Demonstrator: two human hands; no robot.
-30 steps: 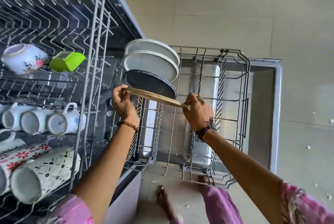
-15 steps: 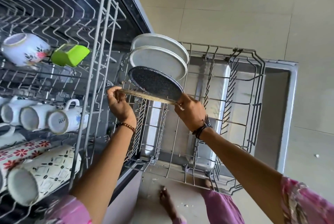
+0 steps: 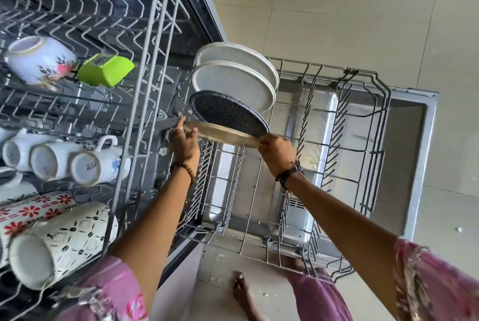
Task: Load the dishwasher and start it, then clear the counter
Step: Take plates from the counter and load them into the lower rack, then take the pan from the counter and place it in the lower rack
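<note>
Tiled floor below; both hands (image 3: 185,143) (image 3: 277,151) grip a beige plate (image 3: 220,133); mug (image 3: 99,165) reads "ASTA".

Beige plate (image 3: 220,132), gripped by both hands, has moved closer to the speckled plate (image 3: 228,113), edge now overlapping it.

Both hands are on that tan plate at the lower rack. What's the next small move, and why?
Probably ease the tan plate down into the row just in front of the dark speckled plate, then let go. The left hand and right hand hold it by opposite edges above the lower rack, whose nearer part looks free, and three plates already stand in line behind it.
</note>
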